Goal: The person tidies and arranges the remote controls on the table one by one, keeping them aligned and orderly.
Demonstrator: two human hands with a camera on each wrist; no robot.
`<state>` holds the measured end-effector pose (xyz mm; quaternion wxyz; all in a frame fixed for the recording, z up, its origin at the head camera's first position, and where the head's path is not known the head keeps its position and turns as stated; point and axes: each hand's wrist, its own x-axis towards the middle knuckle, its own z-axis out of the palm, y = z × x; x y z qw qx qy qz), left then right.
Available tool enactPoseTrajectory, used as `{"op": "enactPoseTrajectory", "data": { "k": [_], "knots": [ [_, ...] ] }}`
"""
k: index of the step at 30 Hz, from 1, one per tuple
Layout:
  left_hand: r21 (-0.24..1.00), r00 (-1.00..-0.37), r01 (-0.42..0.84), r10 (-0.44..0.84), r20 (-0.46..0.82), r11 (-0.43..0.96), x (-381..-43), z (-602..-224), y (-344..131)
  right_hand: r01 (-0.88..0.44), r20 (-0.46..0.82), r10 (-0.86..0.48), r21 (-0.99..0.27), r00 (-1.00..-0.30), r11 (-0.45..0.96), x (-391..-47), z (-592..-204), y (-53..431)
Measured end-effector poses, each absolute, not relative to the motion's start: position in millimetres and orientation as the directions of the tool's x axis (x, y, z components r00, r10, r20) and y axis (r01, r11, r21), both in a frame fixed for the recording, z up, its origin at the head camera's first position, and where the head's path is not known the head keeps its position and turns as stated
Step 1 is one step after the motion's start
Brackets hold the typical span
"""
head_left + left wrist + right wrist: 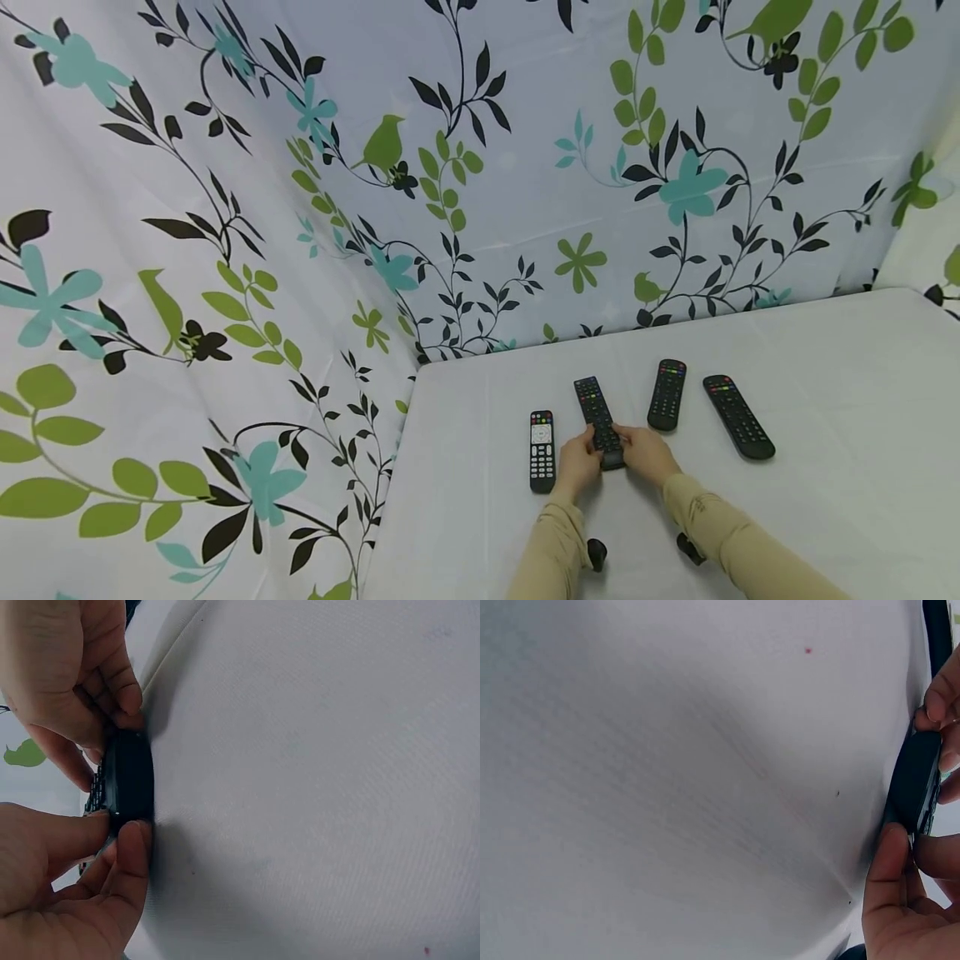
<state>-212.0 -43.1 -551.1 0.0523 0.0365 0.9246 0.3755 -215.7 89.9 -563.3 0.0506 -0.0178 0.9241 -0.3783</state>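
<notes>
Both hands hold a long black remote control [592,402] by the sides of its near end. My left hand [579,464] pinches its left edge, and my right hand [648,455] grips the right edge. Seen close in the left wrist view, the near end of the remote [133,776] sits between thumbs and fingertips, low against the white cloth. From the right wrist view, the same dark end of the remote [915,780] shows between the two hands. Just left of my left hand lies a black remote with white keys [542,462].
Two more black remotes lie to the right: a shorter one [667,395] beyond my right hand and a longer slanted one [739,417]. White cloth covers the table [457,500]. A leaf-and-bird patterned curtain [510,208] hangs behind and at the left.
</notes>
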Motion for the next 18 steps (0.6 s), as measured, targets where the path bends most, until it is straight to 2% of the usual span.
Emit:
{"op": "enactPoseTrajectory", "data": {
  "k": [10, 18],
  "knots": [
    [0.632, -0.979, 0.024, 0.146, -0.141, 0.774, -205, -545, -54, 0.035, -0.096, -0.049, -0.717, -0.994, 0.696, -198, -563, 80],
    [0.63, -0.976, -0.006, 0.132, -0.172, 0.777, -202, -543, -57, 0.04, -0.092, -0.04, -0.729, -0.995, 0.683, -191, -563, 76]
  ]
}}
